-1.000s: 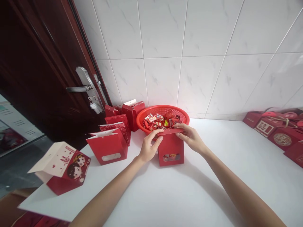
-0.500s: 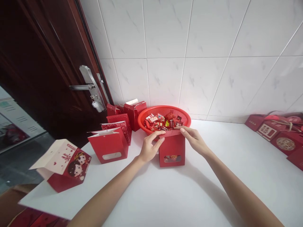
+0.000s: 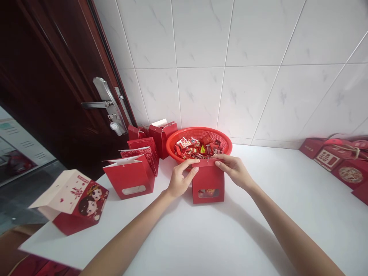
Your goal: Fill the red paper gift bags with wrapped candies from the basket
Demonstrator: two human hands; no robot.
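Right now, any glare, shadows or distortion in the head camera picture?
In the head view, the white wall tiles slant with wide-angle distortion, glare sits above the red plastic basket, and the right forearm casts a shadow on the white counter.

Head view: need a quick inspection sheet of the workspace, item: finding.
surface: white countertop against the wall.
job's things: red gift bag, its window showing sweets, held at the top edge; red plastic basket of wrapped sweets just behind it.
clutter: more red bags to the left; folded printed box at the counter's left end; red gift boxes far right.
grippers: left hand and right hand both on the bag's top edge.
cables: nothing seen.
surroundings: white tiled wall; dark wooden door with metal lever handle.
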